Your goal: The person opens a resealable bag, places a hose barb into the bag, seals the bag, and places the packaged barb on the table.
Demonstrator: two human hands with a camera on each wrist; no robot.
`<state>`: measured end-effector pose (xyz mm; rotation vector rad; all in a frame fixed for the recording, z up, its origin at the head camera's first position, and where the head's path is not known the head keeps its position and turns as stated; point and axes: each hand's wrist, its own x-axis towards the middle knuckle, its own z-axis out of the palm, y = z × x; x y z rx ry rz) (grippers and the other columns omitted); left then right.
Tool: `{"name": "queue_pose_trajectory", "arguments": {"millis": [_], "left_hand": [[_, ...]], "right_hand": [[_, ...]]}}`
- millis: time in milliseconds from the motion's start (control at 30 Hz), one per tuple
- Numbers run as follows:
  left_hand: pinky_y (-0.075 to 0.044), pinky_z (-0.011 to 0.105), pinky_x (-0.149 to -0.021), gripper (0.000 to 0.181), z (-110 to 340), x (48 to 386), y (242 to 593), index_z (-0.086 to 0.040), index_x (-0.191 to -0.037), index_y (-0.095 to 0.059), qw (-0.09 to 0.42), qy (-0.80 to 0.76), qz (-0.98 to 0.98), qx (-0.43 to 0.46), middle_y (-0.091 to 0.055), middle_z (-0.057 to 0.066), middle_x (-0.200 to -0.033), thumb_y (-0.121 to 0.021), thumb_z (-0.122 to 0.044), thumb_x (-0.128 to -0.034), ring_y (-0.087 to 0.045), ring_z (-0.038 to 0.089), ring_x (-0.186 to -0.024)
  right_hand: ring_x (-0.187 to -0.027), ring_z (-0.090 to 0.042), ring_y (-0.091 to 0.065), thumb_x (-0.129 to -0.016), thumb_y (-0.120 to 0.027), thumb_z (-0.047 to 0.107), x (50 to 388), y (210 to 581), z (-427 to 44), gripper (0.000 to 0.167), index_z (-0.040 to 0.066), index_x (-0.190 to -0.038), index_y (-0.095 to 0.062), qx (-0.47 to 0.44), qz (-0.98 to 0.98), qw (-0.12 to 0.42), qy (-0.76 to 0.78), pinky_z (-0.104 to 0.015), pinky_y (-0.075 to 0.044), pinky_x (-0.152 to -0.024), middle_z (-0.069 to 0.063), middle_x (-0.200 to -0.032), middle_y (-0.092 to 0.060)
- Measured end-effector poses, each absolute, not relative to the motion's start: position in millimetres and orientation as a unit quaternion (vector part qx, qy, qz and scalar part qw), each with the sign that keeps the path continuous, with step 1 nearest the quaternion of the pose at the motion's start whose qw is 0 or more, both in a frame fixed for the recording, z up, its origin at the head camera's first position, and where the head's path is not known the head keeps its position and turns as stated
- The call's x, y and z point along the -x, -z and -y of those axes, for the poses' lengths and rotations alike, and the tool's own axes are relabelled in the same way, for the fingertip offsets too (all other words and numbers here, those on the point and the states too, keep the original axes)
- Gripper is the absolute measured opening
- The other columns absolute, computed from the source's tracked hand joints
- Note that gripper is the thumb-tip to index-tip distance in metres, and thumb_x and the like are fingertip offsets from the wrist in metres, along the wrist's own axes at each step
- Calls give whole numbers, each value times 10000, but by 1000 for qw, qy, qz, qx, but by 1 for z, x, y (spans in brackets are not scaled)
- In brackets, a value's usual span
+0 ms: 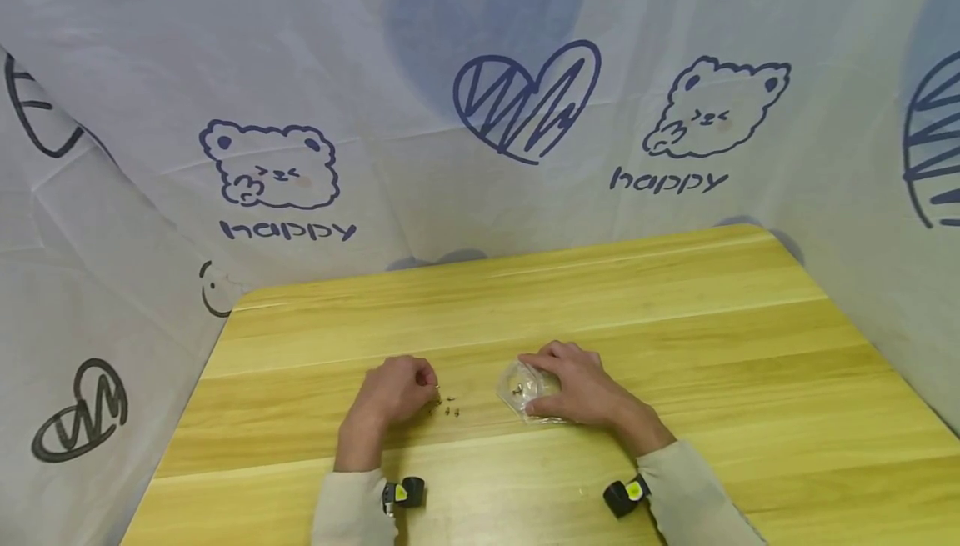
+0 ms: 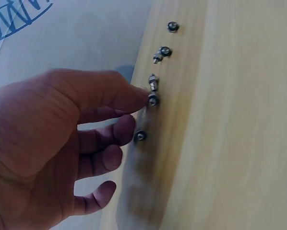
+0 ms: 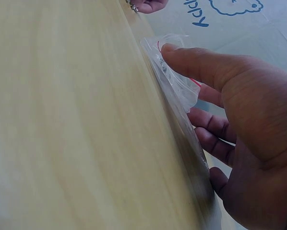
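Note:
Several small metal screws (image 1: pixel 448 412), some with dark round heads, lie on the wooden table beside my left hand (image 1: pixel 396 392). Thumb and forefinger of that hand pinch a small metal screw (image 2: pixel 153 82) just over the others; its other fingers are loosely bent. To the right, my right hand (image 1: pixel 581 383) holds a clear plastic bag (image 1: pixel 512 403) open between thumb and fingers. A few similar metal pieces (image 1: pixel 517 390) show inside the bag. In the right wrist view a red line (image 3: pixel 195 82) runs along the bag near its mouth.
The light wooden table (image 1: pixel 675 304) has rounded far corners. A pale cloth (image 1: pixel 405 196) with blue hearts and bear drawings hangs behind it and at both sides. Black wrist cameras (image 1: pixel 626 496) are strapped to both forearms.

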<state>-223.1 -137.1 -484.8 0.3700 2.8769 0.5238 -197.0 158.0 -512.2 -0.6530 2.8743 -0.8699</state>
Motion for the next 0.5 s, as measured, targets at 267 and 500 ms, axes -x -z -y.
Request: {"name": "queue_pose_trajectory", "arguments": {"millis": [267,500], "left_hand": [[-397,628,-906,99,131,224,489,-218,-753,-622,77,-154,-977,-124,-612,-81,-737,-591,-223,-846,-544,126,-718],[-373,630,-936,98,128,227,491,-194,-867,-621,71,-186,-972,-128,-607,-59,-829,-533,-210,-906,-549,141,-796]], "right_hand": [[-1088,-165,-502,-760,-775,474,197,512,-158,681,261,-1368,-555,211,-934,37,285,-438,-310,-899,61,-1166,-567],[-1091,-161,-498,-762,-773,480,197,512,-158,680,269,-1370,-552,208,-936,37,283,-438,-311,-901,64,-1170,-565]]}}
